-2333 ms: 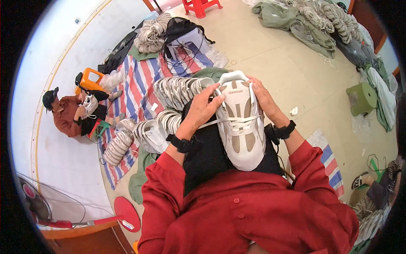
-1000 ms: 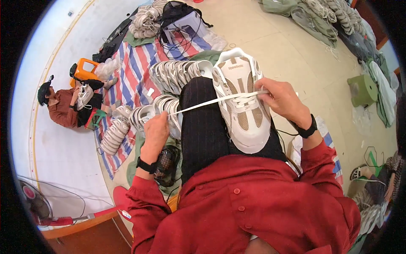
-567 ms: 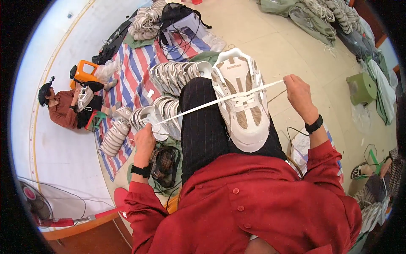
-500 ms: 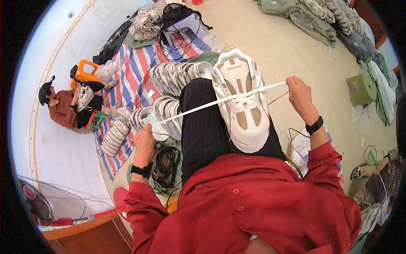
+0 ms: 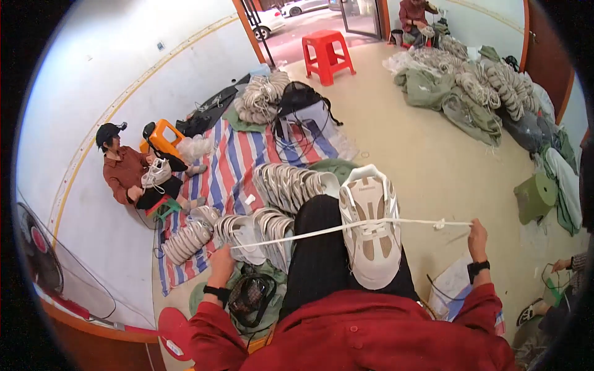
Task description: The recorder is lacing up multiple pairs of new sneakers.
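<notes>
On my lap lies a white and beige shoe upper [image 5: 372, 238], its toe pointing toward me. A white shoelace [image 5: 309, 234] runs through its lower eyelets and is stretched out to both sides. My left hand [image 5: 221, 266] grips one end of the lace, out past my left knee. At the other end, my right hand [image 5: 477, 240] is closed on the lace, off to the right of the shoe. A small knot or bunched loop shows in the lace near my right hand. The upper eyelets look unlaced.
Rows of nested shoe uppers [image 5: 291, 187] lie on a striped sheet [image 5: 230, 151] to my left. Another person [image 5: 133, 167] sits there holding a shoe. A red stool [image 5: 326, 57] stands ahead near the doorway. Green sacks [image 5: 427, 89] and bundled uppers lie along the right wall.
My view has tilted up, showing the doorway and the red stool. My hands have moved farther apart, and the lace is drawn out wider on both sides of the shoe.
</notes>
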Motion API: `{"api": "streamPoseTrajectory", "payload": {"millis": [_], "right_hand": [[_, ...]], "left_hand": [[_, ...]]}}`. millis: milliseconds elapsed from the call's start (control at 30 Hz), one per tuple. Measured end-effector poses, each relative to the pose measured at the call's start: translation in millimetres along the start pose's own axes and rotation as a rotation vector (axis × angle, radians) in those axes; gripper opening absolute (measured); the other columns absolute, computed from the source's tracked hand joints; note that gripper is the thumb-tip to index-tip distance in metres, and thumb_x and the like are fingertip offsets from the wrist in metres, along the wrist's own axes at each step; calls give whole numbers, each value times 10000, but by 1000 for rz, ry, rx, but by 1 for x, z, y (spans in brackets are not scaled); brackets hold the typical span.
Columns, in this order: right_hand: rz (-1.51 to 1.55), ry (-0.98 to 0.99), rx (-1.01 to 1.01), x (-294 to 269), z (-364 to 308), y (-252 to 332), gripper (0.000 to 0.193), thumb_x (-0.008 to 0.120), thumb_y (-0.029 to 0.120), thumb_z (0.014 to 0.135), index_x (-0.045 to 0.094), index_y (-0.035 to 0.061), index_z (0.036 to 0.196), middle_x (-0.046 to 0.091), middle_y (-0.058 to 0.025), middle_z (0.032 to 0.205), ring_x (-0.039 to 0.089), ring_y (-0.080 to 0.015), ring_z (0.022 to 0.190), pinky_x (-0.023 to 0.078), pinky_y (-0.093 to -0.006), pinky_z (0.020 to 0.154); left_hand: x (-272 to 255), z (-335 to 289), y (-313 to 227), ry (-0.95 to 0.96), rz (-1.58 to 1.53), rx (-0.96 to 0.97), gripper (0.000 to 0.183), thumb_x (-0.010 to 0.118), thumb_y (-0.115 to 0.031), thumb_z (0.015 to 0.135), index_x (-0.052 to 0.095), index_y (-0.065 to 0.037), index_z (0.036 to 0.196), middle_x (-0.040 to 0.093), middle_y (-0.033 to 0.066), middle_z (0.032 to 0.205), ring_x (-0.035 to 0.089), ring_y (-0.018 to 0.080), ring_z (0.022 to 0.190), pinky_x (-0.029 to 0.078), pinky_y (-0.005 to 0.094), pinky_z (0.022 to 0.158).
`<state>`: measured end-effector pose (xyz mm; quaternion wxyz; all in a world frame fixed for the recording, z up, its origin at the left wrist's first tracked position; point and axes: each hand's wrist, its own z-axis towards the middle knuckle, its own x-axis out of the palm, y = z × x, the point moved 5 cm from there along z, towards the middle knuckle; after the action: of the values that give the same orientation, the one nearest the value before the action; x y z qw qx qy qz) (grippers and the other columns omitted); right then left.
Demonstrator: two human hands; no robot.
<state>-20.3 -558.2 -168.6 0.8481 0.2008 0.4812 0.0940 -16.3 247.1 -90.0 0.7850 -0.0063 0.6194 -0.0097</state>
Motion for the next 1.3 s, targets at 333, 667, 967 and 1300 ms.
{"api": "streamPoseTrajectory", "payload": {"millis": [333, 667, 967, 1300], "right_hand": [[-186, -103, 293, -70, -62, -118, 96, 461, -3, 819, 509, 10, 902, 574, -240, 766, 558, -444, 765, 427, -502, 662], [-340, -175, 486, -132, -136, -184, 247, 431, -17, 826, 546, -16, 1045, 607, -245, 879, 569, -433, 853, 442, -488, 748], [-365, -162, 622, -169, -181, -225, 253, 403, -31, 813, 537, -32, 1028, 609, -273, 931, 575, -452, 887, 436, -498, 765], [-466, -253, 641, -198, -208, -241, 258, 414, -32, 796, 563, -37, 1007, 608, -275, 937, 565, -471, 892, 443, -493, 795]], "left_hand": [[-18, -44, 107, -53, 75, -298, 105, 542, -84, 799, 589, -7, 854, 602, 244, 721, 588, 451, 719, 449, 536, 648], [-16, -87, 151, -76, 111, -380, 116, 484, -23, 782, 579, 6, 841, 600, 270, 768, 581, 466, 757, 446, 547, 667], [-4, -120, 188, -211, 120, -302, 84, 476, -17, 796, 557, -2, 812, 592, 243, 733, 588, 452, 748, 451, 541, 657], [-16, -145, 201, -118, 183, -491, 65, 527, -25, 785, 591, -12, 795, 625, 235, 822, 603, 433, 802, 468, 517, 705]]}}
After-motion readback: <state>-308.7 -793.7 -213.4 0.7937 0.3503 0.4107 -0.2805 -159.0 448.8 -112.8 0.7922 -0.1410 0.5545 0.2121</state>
